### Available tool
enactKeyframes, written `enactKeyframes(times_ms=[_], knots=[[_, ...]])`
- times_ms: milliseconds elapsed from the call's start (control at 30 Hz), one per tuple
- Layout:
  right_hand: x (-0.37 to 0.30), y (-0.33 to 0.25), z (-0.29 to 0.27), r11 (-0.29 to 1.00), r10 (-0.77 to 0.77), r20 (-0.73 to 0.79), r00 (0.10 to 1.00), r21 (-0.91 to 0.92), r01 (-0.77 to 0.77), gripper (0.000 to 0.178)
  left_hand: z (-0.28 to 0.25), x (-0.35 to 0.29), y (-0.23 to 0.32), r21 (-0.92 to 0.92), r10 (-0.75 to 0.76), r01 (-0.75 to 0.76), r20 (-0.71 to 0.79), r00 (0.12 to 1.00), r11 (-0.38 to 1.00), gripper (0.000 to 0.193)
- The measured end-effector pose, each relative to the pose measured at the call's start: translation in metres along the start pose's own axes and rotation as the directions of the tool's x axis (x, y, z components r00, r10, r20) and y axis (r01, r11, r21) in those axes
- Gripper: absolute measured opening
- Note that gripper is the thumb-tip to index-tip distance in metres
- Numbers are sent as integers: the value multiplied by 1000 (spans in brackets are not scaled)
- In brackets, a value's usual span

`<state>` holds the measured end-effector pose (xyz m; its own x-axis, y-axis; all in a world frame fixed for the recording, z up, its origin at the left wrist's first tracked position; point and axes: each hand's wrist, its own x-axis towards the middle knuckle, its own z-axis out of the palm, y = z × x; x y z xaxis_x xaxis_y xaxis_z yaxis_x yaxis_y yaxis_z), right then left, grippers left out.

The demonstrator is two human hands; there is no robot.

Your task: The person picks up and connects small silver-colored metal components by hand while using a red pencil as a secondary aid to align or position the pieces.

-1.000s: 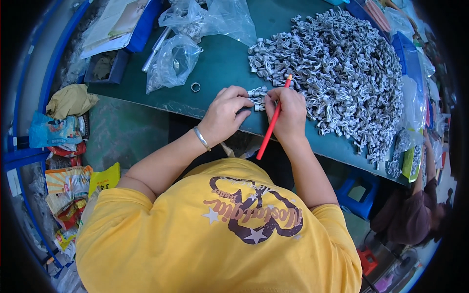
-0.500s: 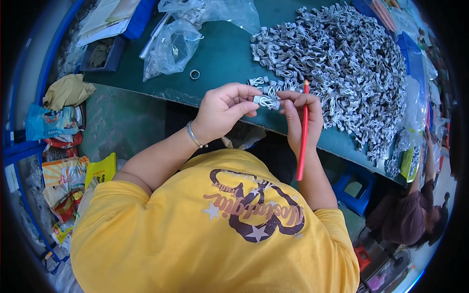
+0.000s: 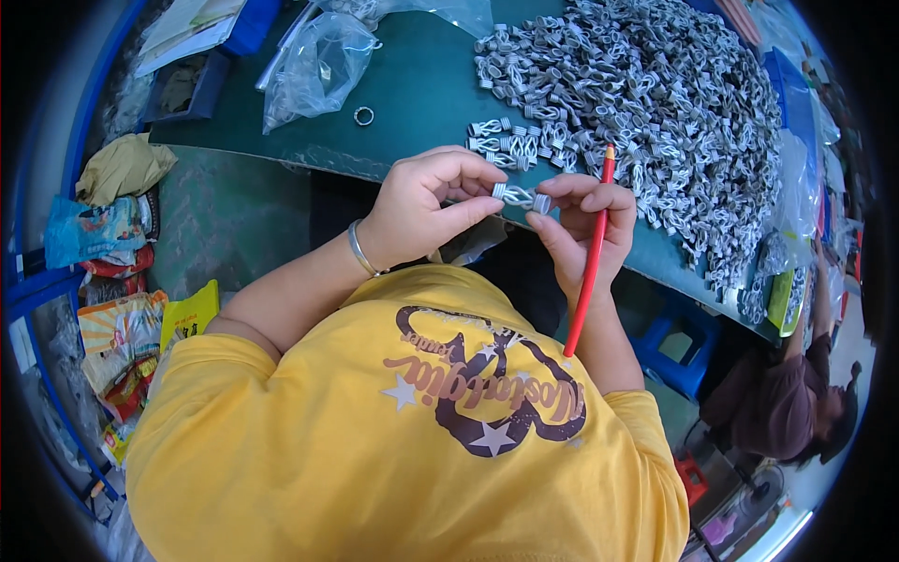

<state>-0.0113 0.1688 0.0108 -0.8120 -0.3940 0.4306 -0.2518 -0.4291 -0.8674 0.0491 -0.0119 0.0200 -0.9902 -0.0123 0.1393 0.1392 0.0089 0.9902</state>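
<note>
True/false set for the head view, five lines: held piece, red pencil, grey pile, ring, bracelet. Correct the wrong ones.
1. The left hand and right hand both grip one grey looped piece. True.
2. The red pencil lies flat on the table. False: the red pencil is held in the right hand.
3. The large grey pile is on the right part of the table. True.
4. The small ring touches the left hand. False: the small ring lies on the table, apart from both hands.
5. The bracelet is on the right wrist. False: the bracelet is on the left wrist.
</note>
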Motion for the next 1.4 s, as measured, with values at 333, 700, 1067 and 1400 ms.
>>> enactKeyframes(times_ms=[333, 700, 1067, 1400], knots=[[-20, 1, 5, 980, 186, 93, 978, -95, -177, 40, -11, -25, -13, -62, -171, 180, 122, 978, 982, 19], [11, 24, -4, 607, -134, 130, 982, -773, 185, 24, -11, -25, -13, 271, -84, 74, 26, 996, 960, 18], [2, 18, -5, 945, 81, 56, 995, -323, -58, 29, 0, -1, -9, -206, -443, 443, 46, 895, 873, 22], [-5, 2, 3, 877, 480, -64, 875, 78, -475, 14, -1, -9, -5, 54, -142, 145, -53, 988, 988, 15]])
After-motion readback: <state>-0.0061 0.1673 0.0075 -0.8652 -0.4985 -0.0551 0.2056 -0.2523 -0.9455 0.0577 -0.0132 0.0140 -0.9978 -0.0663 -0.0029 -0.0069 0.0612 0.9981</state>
